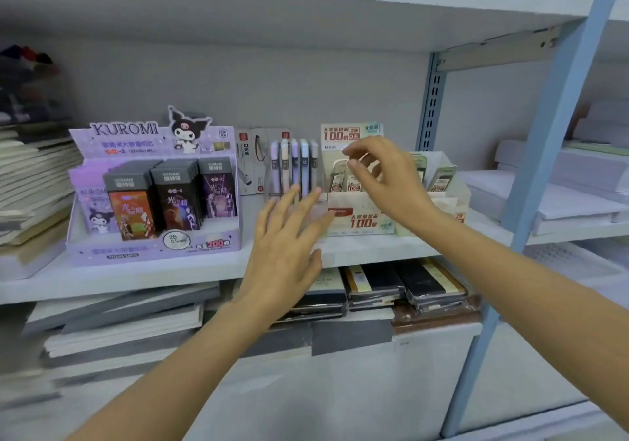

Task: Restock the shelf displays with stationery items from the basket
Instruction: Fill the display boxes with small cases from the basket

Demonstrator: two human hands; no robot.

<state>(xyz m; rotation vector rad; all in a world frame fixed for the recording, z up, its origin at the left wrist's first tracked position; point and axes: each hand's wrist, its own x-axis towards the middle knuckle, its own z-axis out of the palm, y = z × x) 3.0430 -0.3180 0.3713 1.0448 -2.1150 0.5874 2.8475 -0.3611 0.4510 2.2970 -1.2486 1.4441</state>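
Left hand (286, 246): nearest; fingers straight, spread, holding nothing, just before the clear pen holder (292, 172) at 12 o'clock.
Right hand (384, 182): fingers loosely bent, apart, empty as far as visible; over the lead refill box (357, 217) at 1 o'clock.
Clear pen holder: probably light; better steadied by the left palm while filling.
Refill packs (441, 178): best kept upright, labels forward.
Basket: not in view.
Kuromi display (153, 195): at 9 o'clock.
Notebooks (405, 284): at 6 o'clock, one shelf lower.
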